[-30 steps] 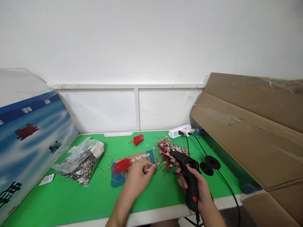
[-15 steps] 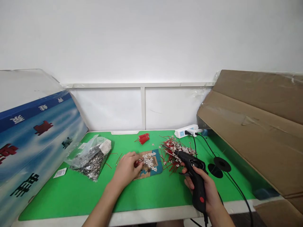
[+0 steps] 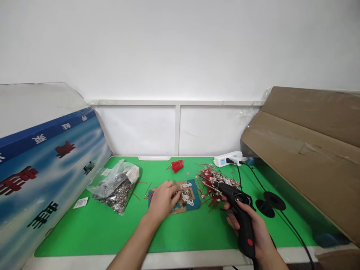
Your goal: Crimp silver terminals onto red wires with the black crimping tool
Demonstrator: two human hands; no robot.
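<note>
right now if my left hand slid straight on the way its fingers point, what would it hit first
Probably the small metal pieces just beyond the left hand, though depth is unclear and it may already touch some.

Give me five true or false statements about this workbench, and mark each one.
1. The right hand grips a black gun-shaped tool. True.
2. The left hand is on the power strip. False: it is at the blue-and-brown card.
3. Black plugs sit in the white power strip. True.
4. The plastic bag lies right of both hands. False: it lies left of them.
5. The tabletop is green. True.
</note>
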